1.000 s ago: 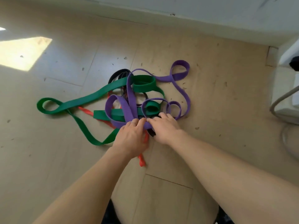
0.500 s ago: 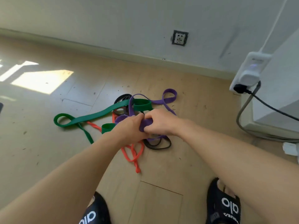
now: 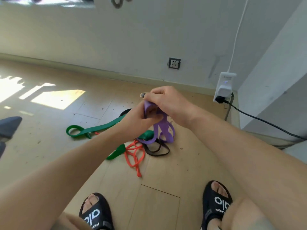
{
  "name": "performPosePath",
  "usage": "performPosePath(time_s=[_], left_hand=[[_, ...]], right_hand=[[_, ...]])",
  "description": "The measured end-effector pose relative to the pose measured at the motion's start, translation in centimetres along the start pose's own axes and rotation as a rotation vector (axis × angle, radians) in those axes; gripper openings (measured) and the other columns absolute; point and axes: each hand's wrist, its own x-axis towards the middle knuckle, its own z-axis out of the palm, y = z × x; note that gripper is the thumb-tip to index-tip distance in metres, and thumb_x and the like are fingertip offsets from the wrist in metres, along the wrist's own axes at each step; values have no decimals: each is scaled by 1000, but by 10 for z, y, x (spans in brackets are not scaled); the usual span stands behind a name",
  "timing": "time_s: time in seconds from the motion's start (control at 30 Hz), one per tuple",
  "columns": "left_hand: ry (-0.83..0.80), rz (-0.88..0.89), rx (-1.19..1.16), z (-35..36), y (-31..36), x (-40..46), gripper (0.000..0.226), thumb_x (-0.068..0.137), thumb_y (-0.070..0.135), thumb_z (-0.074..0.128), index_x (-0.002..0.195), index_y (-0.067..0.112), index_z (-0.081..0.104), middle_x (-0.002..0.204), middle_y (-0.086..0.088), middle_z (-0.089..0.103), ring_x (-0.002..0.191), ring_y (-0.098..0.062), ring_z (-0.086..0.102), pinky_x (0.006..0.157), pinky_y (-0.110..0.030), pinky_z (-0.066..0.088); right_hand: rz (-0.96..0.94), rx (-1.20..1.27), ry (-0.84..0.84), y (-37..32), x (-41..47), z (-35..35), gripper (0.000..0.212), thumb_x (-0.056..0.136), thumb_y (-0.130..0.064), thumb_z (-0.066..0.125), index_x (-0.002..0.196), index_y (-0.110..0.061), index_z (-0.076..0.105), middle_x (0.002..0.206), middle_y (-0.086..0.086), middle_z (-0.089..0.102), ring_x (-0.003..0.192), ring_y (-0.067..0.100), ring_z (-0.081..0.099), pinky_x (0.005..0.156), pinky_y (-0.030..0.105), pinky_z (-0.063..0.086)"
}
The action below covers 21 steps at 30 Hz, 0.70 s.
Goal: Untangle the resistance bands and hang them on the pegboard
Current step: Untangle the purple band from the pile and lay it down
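Moved: purple band (image 3: 163, 130) lifted off the floor (image 3: 49, 133) since half a second ago, both hands raised.
Left hand (image 3: 137, 120): pinching purple band.
Right hand (image 3: 167, 102): gripping its bunched top.
Floor: green band (image 3: 99, 128), orange band (image 3: 134, 155), black band (image 3: 157, 150) mid-floor.
Hidden: green band's middle behind left forearm.
Writing: sandals (image 3: 216, 203) read "olo".

Single head cam, up high, looking forward and down: floor (image 3: 49, 146) below the fingers (image 3: 150, 97), wall (image 3: 132, 39) beyond them, feet nearest.
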Motion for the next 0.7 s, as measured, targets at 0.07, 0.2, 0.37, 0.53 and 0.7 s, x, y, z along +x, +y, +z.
performPosePath(time_s=[0.07, 0.2, 0.37, 0.53, 0.7], left_hand=[[-5, 7, -32, -1, 8, -3, 23, 96, 13, 68, 118, 15, 61, 105, -3, 75, 99, -13, 73, 90, -34, 60], [-30, 57, 104, -6, 22, -8, 29, 90, 29, 74, 116, 28, 60, 98, 6, 73, 91, -16, 73, 84, -42, 62], [12, 72, 228, -6, 31, -11, 50, 80, 33, 85, 116, 36, 50, 86, 24, 65, 72, 10, 63, 62, -7, 46], [-2, 27, 415, -8, 23, -10, 36, 84, 26, 74, 109, 28, 49, 95, 9, 63, 81, -8, 62, 70, -22, 52], [-39, 12, 504, -23, 12, -5, 25, 84, 35, 64, 103, 22, 57, 97, 4, 66, 93, -22, 67, 81, -49, 58]], right_hand=[[9, 65, 13, -4, -5, 0, 43, 97, -21, 66, 55, -13, 57, 54, 2, 55, 55, 16, 52, 56, 24, 42], [4, 154, 42, -15, -14, -2, 32, 93, -20, 68, 64, -11, 59, 65, 10, 56, 64, 20, 55, 61, 28, 45], [33, 118, 47, -19, -17, -12, 21, 93, -28, 71, 79, -13, 66, 75, 8, 65, 73, 21, 62, 73, 34, 52], [128, 84, 1, -11, -11, -12, 19, 96, -19, 70, 88, -13, 53, 77, 8, 69, 75, 22, 71, 67, 28, 63], [142, 168, 72, 0, 2, -15, 16, 93, 2, 67, 88, -8, 54, 112, 27, 71, 98, 37, 74, 87, 49, 62]])
